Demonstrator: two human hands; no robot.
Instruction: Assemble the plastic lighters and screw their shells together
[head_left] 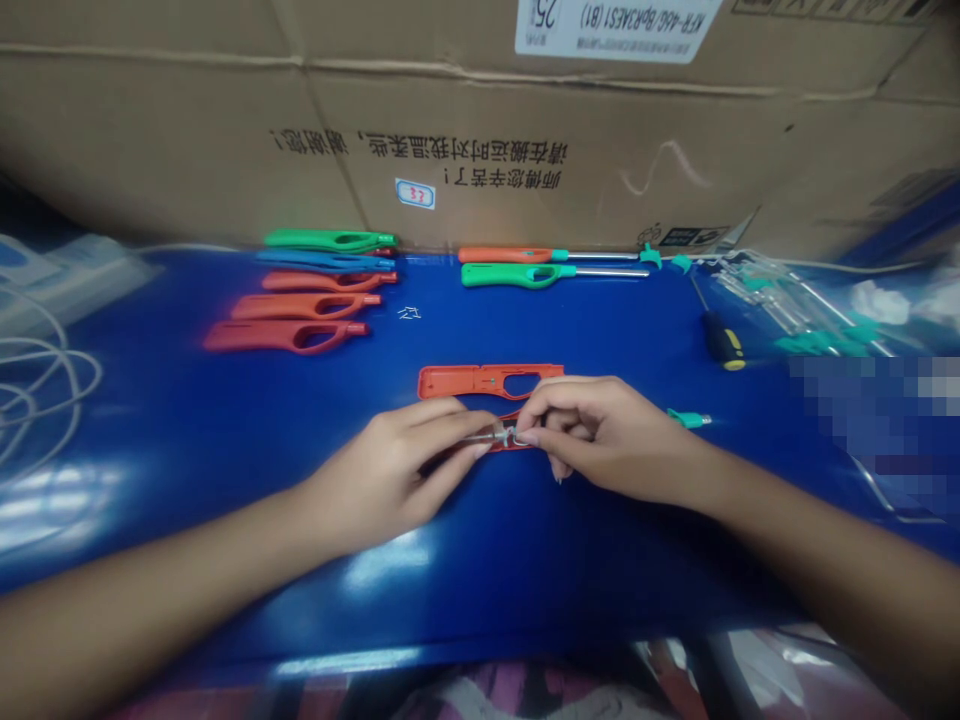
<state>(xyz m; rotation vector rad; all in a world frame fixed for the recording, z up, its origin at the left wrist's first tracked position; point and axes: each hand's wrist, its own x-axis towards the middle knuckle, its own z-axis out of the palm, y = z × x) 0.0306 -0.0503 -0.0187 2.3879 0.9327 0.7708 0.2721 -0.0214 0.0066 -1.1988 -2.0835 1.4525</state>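
My left hand (397, 460) is closed, with thumb and fingertips gripping a small clear part with a whitish end (498, 434), mostly hidden by the fingers. Against that end, the thumb and forefinger of my right hand (615, 440) pinch together on something too small to make out. Directly beneath the fingertips lies an orange lighter-casing half (510, 446), largely covered by both hands. Just beyond it, the other orange casing half (454, 382) rests with its hollow side up. A teal nozzle piece (688, 419) sits behind my right wrist.
Several coloured lighter handles (300, 307) lie at the back left, near small screws (409, 313). Two lighters with metal tubes (517, 276) lie before the cardboard box (225, 150). A screwdriver (723, 342), tubes with teal parts (780, 300) and a white cable (71, 400) lie around.
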